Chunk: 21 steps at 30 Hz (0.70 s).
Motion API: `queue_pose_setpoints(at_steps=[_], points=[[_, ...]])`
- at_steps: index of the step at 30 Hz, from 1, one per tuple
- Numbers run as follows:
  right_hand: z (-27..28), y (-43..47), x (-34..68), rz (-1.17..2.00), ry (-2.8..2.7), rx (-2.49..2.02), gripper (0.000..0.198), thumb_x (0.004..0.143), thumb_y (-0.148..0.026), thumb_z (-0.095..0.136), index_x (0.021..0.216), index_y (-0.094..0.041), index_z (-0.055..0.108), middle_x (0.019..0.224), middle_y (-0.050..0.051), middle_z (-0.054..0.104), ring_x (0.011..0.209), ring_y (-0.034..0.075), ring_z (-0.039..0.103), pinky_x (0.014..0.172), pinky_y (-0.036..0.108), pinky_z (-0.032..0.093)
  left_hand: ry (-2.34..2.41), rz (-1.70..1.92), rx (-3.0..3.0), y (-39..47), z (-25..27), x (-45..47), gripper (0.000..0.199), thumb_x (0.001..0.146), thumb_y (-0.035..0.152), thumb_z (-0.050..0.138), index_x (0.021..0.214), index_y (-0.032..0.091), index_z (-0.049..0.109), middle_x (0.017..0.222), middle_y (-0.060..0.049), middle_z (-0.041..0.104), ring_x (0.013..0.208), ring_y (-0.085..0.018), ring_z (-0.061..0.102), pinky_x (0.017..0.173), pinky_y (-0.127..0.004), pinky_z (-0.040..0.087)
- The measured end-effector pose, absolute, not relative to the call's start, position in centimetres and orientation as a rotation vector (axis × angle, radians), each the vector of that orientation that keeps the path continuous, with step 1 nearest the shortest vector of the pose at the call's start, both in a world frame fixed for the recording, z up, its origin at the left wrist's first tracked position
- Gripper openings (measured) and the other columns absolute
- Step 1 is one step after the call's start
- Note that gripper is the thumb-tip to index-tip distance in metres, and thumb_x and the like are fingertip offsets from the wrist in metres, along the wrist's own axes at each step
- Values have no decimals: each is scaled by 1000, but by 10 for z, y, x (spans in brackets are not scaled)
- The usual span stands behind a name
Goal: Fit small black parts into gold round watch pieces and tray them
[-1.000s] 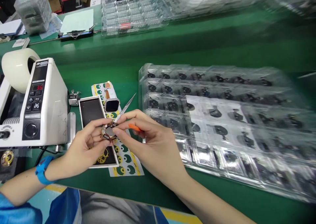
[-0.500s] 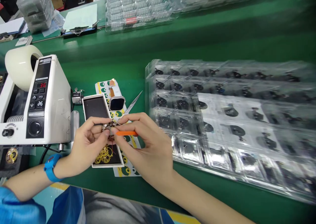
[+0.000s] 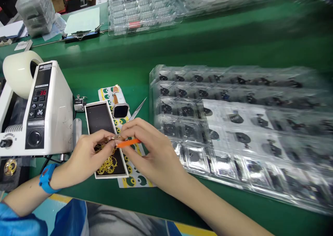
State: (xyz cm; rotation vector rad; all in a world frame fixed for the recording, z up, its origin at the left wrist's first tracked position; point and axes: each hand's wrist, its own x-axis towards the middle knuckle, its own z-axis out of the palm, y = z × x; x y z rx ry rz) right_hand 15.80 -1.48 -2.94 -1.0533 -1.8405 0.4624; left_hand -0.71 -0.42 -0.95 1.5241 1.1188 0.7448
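My left hand pinches a small, thin metallic part between thumb and index finger; the fingers hide much of it. My right hand is closed around a slim orange stick-like tool, its near end close to the part. Both hands are over a white-rimmed box with a black inside. Thin yellow loop-shaped pieces lie in a heap in its lower half. Beside the box, a sheet of yellow and green stickers lies partly under a smartwatch with a brown strap.
A pointed metal tool lies behind my right hand. On the left are a tape dispenser and a small counter. A clear compartment tray with dark parts spans the right. Further back are a clipboard and more trays.
The metallic part has turned and now shows nearly edge-on between my fingers. The orange tool has shifted slightly left and tilts more. The whole view has moved a little.
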Motion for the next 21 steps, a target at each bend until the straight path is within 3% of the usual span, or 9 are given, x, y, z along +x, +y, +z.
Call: queue_pose_setpoints(at_steps=[4, 8, 15, 21], points=[[-33, -28, 159, -72, -1851, -936, 5, 89, -20, 59, 94, -22, 59, 81, 6, 67, 66, 16, 60, 50, 27, 46, 1175, 879, 1464, 2, -6, -8, 5, 74, 15, 65, 70, 16, 67, 68, -1, 60, 63, -12, 52, 57, -24, 40], [-32, -34, 160, -435, -1960, -772, 17, 89, -12, 56, 82, -22, 67, 72, 1, 70, 50, 11, 50, 40, 27, 36, 1118, 834, 1003, 0, -7, -4, 22, 66, 19, 78, 68, 16, 56, 60, 3, 62, 51, -8, 53, 52, -18, 43], [-32, -20, 158, -209, -1927, -1002, 12, 88, -11, 57, 93, -20, 61, 86, 8, 75, 62, 16, 64, 52, 28, 49, 965, 796, 906, -13, -7, -1, 35, 74, 36, 79, 91, 17, 56, 64, 2, 67, 55, -13, 66, 57, -22, 56], [-36, -18, 161, -205, -1996, -921, 15, 85, -7, 57, 97, -16, 59, 80, 9, 75, 63, 18, 66, 52, 29, 49, 1001, 795, 943, -17, -9, -1, 32, 77, 26, 75, 97, 18, 52, 62, 4, 65, 53, -11, 65, 57, -19, 55]])
